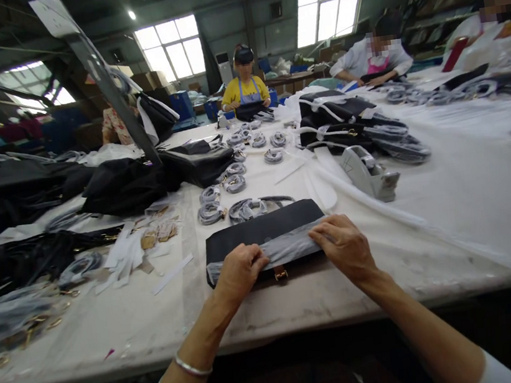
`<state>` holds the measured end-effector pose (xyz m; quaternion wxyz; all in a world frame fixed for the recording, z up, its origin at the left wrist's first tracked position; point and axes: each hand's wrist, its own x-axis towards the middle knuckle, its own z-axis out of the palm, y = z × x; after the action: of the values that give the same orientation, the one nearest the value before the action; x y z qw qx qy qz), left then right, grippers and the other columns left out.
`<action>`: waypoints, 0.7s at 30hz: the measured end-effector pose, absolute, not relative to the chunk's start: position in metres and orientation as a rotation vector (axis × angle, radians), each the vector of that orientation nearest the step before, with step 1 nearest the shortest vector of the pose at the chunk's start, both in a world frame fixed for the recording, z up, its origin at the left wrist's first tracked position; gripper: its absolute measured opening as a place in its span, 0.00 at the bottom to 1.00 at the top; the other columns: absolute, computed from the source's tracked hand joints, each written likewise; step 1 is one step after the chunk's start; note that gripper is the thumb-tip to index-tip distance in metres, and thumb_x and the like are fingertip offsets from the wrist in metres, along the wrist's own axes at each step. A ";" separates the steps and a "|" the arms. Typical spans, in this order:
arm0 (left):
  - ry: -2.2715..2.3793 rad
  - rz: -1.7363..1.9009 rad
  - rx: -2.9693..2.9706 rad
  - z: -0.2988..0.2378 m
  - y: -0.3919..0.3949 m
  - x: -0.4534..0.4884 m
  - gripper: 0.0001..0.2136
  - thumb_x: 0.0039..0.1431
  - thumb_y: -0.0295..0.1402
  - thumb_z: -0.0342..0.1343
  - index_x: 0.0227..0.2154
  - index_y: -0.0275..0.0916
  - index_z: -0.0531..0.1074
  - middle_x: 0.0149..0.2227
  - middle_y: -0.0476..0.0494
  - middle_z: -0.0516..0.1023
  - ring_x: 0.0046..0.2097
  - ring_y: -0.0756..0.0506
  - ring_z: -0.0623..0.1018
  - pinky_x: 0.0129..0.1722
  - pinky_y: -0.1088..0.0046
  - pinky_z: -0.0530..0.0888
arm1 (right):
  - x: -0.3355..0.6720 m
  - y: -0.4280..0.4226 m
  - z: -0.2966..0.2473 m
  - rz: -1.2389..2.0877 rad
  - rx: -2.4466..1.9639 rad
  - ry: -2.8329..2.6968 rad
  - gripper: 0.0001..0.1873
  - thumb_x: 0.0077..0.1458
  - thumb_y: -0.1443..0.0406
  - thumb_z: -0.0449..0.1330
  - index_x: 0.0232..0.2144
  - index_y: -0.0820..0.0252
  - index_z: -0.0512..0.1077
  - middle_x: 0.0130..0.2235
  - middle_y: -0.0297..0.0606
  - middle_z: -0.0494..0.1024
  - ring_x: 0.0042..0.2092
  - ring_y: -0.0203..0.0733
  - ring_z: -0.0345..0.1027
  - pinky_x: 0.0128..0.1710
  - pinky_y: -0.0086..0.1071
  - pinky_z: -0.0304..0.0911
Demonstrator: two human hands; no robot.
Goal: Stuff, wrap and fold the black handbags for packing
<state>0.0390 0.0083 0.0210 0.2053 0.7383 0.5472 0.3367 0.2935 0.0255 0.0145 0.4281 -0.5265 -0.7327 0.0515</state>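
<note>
On the near tabletop (299, 311) | black handbag (240, 237) lies flat before you | your left hand (238, 268) and right hand (346, 247) pinch the translucent wrapping strip (291, 248) across it | bag likely light, fairly stiff; strip likely slippery: grip its edge

Nearer me than the fingers, between my left hand (240, 270) and right hand (346, 247), I could pass over bare tabletop (308, 307). Rightward there's room too, up to a ridge of white plastic (397, 212); a tape dispenser (366, 170) stands beyond. Ahead of my left fingers, coiled straps (210, 213) block; farther left, paper strips (125, 252).
</note>
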 end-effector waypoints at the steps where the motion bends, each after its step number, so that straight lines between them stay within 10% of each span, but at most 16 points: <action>1: 1.515 0.954 2.062 0.020 0.007 0.040 0.06 0.51 0.29 0.63 0.22 0.43 0.74 0.23 0.50 0.70 0.28 0.48 0.68 0.33 0.74 0.62 | 0.294 0.028 0.015 0.095 -1.329 -1.868 0.13 0.60 0.59 0.55 0.29 0.54 0.76 0.34 0.38 0.77 0.41 0.46 0.70 0.45 0.38 0.63; 9: 1.665 0.880 2.100 0.031 0.001 0.026 0.12 0.63 0.35 0.51 0.25 0.42 0.75 0.26 0.46 0.74 0.32 0.46 0.71 0.35 0.72 0.64 | 0.298 0.041 0.016 0.145 -1.486 -1.919 0.10 0.59 0.59 0.56 0.29 0.53 0.75 0.33 0.33 0.76 0.37 0.42 0.71 0.37 0.35 0.61; 21: 1.789 0.105 2.306 0.074 0.016 0.027 0.06 0.52 0.33 0.57 0.33 0.43 0.67 0.35 0.52 0.71 0.33 0.48 0.72 0.29 0.72 0.60 | 0.297 0.043 0.020 0.254 -1.604 -1.899 0.07 0.54 0.58 0.60 0.29 0.53 0.75 0.34 0.33 0.77 0.38 0.43 0.71 0.37 0.34 0.60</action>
<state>0.0271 0.0159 0.0739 0.1103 0.7848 0.6088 0.0356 0.2975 0.0433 0.0203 0.3157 -0.6091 -0.7211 0.0964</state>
